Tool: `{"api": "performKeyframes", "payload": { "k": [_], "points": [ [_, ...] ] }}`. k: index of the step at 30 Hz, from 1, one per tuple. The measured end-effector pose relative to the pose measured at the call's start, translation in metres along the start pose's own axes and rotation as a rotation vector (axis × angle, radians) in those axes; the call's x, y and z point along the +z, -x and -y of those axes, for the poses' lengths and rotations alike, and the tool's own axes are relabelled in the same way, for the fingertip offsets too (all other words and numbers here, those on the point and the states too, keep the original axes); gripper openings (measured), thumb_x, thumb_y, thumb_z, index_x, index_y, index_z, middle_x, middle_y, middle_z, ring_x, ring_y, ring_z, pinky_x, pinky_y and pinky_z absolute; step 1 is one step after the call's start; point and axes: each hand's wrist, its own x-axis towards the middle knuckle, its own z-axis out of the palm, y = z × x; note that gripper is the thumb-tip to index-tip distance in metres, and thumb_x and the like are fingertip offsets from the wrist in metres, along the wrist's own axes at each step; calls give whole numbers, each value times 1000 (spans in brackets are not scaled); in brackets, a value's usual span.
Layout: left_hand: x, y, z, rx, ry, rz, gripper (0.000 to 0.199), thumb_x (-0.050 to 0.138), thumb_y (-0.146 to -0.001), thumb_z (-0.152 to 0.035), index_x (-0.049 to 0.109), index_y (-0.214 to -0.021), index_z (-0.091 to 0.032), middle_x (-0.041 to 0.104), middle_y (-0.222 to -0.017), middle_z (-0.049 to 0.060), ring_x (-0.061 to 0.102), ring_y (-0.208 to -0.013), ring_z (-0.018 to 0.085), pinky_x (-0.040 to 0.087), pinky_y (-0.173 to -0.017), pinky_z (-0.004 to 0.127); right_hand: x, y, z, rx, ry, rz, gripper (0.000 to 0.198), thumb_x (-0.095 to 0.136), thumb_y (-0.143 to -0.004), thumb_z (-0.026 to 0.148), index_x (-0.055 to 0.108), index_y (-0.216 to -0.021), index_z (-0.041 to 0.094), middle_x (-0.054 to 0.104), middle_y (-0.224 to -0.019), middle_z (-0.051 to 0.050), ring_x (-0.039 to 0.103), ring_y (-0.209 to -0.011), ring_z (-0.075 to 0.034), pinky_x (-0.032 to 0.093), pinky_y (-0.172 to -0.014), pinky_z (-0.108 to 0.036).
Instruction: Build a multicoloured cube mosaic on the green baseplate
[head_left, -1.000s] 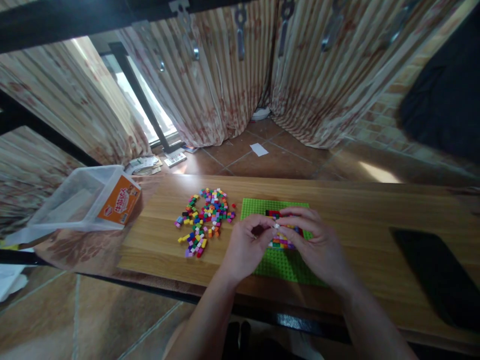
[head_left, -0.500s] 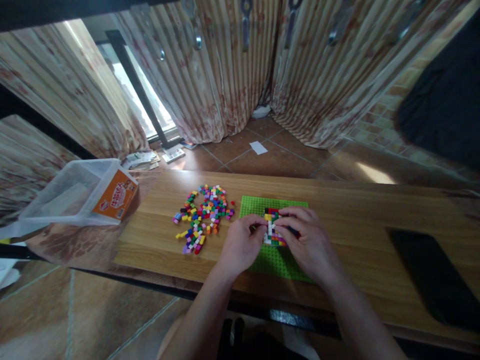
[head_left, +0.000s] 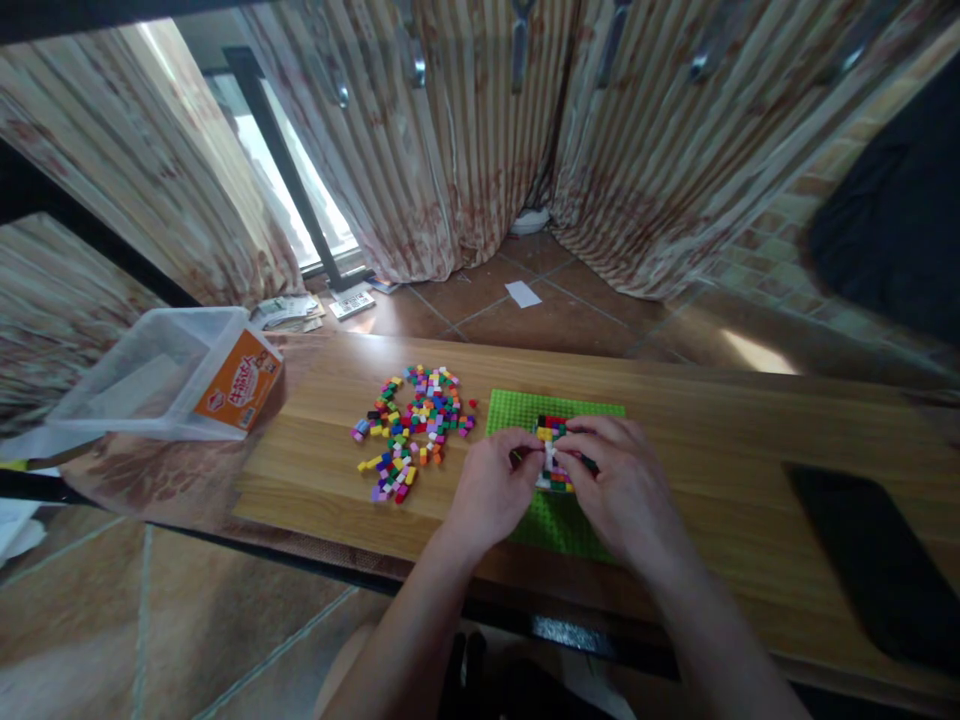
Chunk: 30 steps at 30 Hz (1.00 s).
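Note:
A green studded baseplate lies on the wooden board. On it sits a flat patch of small building bricks in red, yellow, white, green and other colours, partly covered by my fingers. At the patch's left edge, my left hand is closed, thumb and forefinger pinched against the bricks. From the right, my right hand reaches over the patch with curled fingers, its thumb and forefinger close together on the white bricks. The fingertips of both hands nearly meet. Any single brick between them is too small to make out.
Loose bricks lie in a scattered heap left of the baseplate. Beyond the wooden board's left end stands a clear plastic bin with an orange label. A dark flat object, perhaps a phone, lies at the right.
The whole view has shifted slightly, so things appear a little farther right. Both hands stay at the brick patch, with only slight finger movement.

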Motion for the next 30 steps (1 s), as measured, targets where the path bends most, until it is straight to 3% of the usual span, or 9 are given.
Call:
{"api": "performKeyframes", "payload": {
  "k": [11, 20, 30],
  "points": [
    [-1, 1, -1, 16, -23, 3, 19, 54, -86, -15, 73, -84, -19, 74, -86, 2, 67, -83, 16, 50, -73, 24, -2, 3, -4, 171, -168, -63, 19, 58, -88, 37, 74, -89, 25, 68, -111, -9, 60, -106, -28, 44, -98, -52],
    [0, 1, 1, 24, -8, 8, 21, 54, -87, -15, 75, -90, -19, 74, -89, 3, 66, -84, 17, 50, -74, 25, 5, 5, -8, 208, -140, -59, 26, 63, -84, 38, 72, -103, 24, 60, -121, -11, 55, -117, -31, 43, -100, -54],
    [1, 2, 1, 28, -32, 6, 21, 54, -87, -15, 75, -89, -20, 74, -88, 2, 66, -84, 17, 50, -73, 24, 12, 4, -8, 214, -106, -113, 25, 61, -85, 39, 72, -100, 24, 62, -117, -11, 56, -112, -30, 44, -98, -52]
  ]
}}
